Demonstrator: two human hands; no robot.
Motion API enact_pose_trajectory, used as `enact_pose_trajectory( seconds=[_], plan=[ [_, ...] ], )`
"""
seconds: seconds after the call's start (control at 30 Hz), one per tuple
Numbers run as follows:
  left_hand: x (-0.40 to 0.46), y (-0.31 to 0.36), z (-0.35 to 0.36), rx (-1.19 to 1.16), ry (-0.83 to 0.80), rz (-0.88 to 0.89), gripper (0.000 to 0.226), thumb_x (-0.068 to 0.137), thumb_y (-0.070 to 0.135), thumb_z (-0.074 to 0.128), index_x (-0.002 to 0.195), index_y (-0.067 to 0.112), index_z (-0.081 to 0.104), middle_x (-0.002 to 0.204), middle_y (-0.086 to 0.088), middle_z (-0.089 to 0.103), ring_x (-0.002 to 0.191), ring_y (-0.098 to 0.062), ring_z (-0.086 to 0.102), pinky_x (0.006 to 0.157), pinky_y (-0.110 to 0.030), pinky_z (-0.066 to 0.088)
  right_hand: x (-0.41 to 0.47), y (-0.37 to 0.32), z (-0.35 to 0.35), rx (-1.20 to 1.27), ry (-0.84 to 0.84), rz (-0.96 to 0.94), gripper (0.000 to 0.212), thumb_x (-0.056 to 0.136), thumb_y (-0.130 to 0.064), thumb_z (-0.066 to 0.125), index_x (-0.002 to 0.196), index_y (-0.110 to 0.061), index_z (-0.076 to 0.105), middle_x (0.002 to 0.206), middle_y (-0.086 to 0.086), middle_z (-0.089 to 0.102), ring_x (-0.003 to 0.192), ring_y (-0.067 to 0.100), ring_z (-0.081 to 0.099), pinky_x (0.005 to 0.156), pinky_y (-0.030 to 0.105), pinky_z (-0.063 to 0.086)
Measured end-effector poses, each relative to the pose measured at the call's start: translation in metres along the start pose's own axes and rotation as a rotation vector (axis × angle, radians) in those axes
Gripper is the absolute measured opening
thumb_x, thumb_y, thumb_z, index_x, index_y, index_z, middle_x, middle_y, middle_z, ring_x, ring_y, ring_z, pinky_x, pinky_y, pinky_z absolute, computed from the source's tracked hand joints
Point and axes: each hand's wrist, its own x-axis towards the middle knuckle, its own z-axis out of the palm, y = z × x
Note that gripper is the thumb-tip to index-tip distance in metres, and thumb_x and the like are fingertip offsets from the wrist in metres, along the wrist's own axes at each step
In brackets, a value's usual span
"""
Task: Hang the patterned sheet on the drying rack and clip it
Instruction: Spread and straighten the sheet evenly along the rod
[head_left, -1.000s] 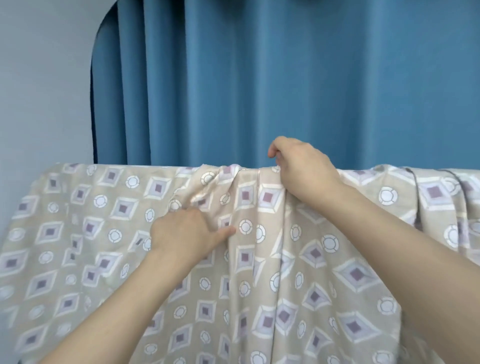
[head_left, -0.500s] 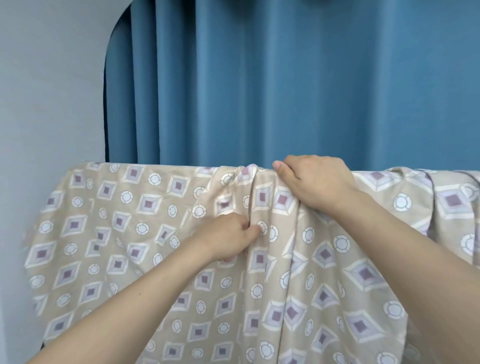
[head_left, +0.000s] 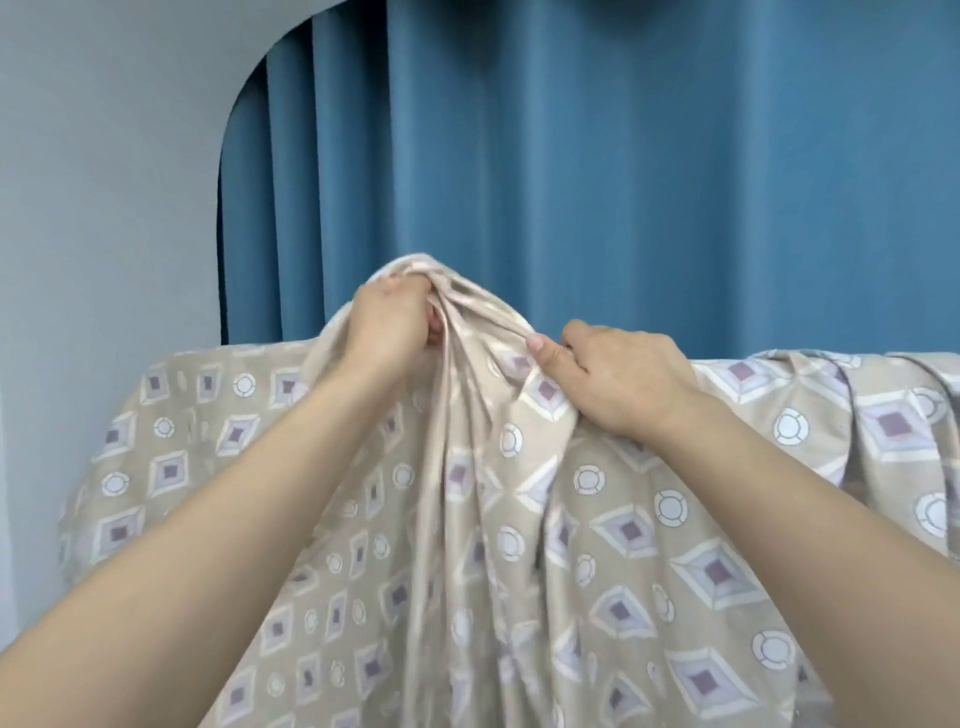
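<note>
The sheet (head_left: 597, 519) is hanging lengthwise left to right, peaking upward where the left hand (head_left: 395, 322) and right hand (head_left: 618, 379) are clenching bunched cloth.

A deep blue curtain (head_left: 623, 182) hangs in long vertical pleats across the background, filling the middle and right of the view up to the top edge. Its folds are tighter and darker toward its left side. To the left stands a pale grey-white wall (head_left: 104, 208), plain and smooth, whose edge curves in a rounded arch over the curtain's upper left corner. A narrow dark gap (head_left: 222, 260) runs down between the wall's edge and the curtain.
</note>
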Motion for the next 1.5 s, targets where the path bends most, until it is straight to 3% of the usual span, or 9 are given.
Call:
enact_pose_trajectory(
  seconds=[0.2, 0.37, 0.5, 0.67, 0.97, 1.17, 1.3, 1.37, 1.5],
  plan=[
    [0.070, 0.020, 0.001, 0.303, 0.155, 0.075, 0.034, 0.099, 0.028, 0.039, 0.099, 0.007, 0.066, 0.092, -0.010, 0.062, 0.085, -0.028, 0.055, 0.077, -0.032, 0.044, 0.000, -0.001, -0.006, 0.068, -0.087, 0.042, 0.070, 0.077, -0.087, 0.014, 0.101, -0.024, 0.035, 0.090, -0.007, 0.057, 0.083, 0.027, 0.057, 0.069, 0.040, 0.041],
    [0.055, -0.024, -0.009, 1.078, -0.511, -0.251, 0.032, 0.091, 0.043, 0.048, 0.097, 0.017, 0.065, 0.111, -0.005, 0.066, 0.103, -0.029, 0.062, 0.097, -0.039, 0.047, -0.002, 0.004, -0.009, 0.009, -0.154, 0.067, 0.036, 0.098, -0.056, 0.021, 0.090, -0.024, 0.037, 0.080, -0.003, 0.054, 0.084, 0.027, 0.053, 0.067, 0.037, 0.032],
    [0.047, -0.019, -0.009, 0.988, -0.652, -0.382, 0.035, 0.084, 0.053, 0.050, 0.091, 0.024, 0.068, 0.104, -0.003, 0.072, 0.089, -0.027, 0.070, 0.093, -0.045, 0.052, 0.000, 0.005, -0.010, 0.017, -0.076, 0.197, 0.029, 0.098, -0.031, 0.026, 0.081, -0.021, 0.047, 0.084, -0.001, 0.055, 0.081, 0.027, 0.050, 0.067, 0.034, 0.031],
    [0.048, -0.021, -0.008, 1.005, -0.655, -0.344, 0.034, 0.090, 0.050, 0.049, 0.096, 0.023, 0.068, 0.102, -0.001, 0.071, 0.090, -0.025, 0.069, 0.093, -0.042, 0.052, 0.019, 0.009, -0.012, 0.151, -0.288, 0.339, 0.020, 0.090, -0.016, 0.036, 0.080, -0.017, 0.053, 0.086, -0.001, 0.060, 0.079, 0.024, 0.055, 0.062, 0.031, 0.033],
    [0.042, -0.011, -0.013, 1.028, -0.639, -0.404, 0.035, 0.092, 0.050, 0.050, 0.090, 0.020, 0.067, 0.094, -0.004, 0.071, 0.084, -0.027, 0.070, 0.084, -0.037, 0.054, 0.032, -0.010, -0.031, 0.188, -0.478, 0.351, 0.034, 0.097, -0.002, 0.034, 0.064, -0.010, 0.037, 0.065, 0.002, 0.037, 0.052, 0.014, 0.030, 0.042, 0.022, 0.022],
    [0.045, -0.012, -0.008, 1.024, -0.658, -0.376, 0.034, 0.087, 0.054, 0.054, 0.091, 0.023, 0.068, 0.093, -0.002, 0.072, 0.083, -0.027, 0.070, 0.087, -0.039, 0.053, 0.023, -0.016, -0.019, 0.022, -0.152, 0.283, 0.010, 0.084, -0.002, 0.042, 0.082, -0.008, 0.050, 0.090, 0.006, 0.051, 0.079, 0.027, 0.050, 0.068, 0.032, 0.037],
    [0.049, -0.017, -0.012, 1.022, -0.679, -0.323, 0.033, 0.082, 0.049, 0.053, 0.091, 0.023, 0.071, 0.093, -0.001, 0.074, 0.083, -0.027, 0.071, 0.090, -0.043, 0.053, 0.019, -0.027, 0.001, 0.052, 0.189, -0.197, 0.047, 0.078, 0.003, 0.040, 0.117, -0.017, 0.058, 0.117, 0.002, 0.054, 0.100, 0.028, 0.050, 0.086, 0.037, 0.036],
    [0.050, -0.020, -0.016, 1.005, -0.698, -0.279, 0.031, 0.085, 0.044, 0.047, 0.090, 0.025, 0.069, 0.097, 0.000, 0.072, 0.088, -0.026, 0.069, 0.092, -0.044, 0.051, 0.019, -0.031, 0.001, 0.151, 0.097, -0.325, 0.040, 0.080, -0.007, 0.035, 0.106, -0.021, 0.063, 0.107, -0.005, 0.062, 0.095, 0.023, 0.056, 0.083, 0.034, 0.041],
    [0.061, -0.034, -0.024, 0.982, -0.762, -0.147, 0.032, 0.089, 0.027, 0.034, 0.081, 0.022, 0.065, 0.094, 0.000, 0.068, 0.087, -0.022, 0.065, 0.090, -0.042, 0.050, 0.016, -0.046, -0.001, 0.053, -0.073, -0.093, 0.057, 0.085, -0.060, 0.014, 0.079, -0.022, 0.056, 0.077, -0.004, 0.062, 0.077, 0.021, 0.058, 0.068, 0.037, 0.044]
  ],
)
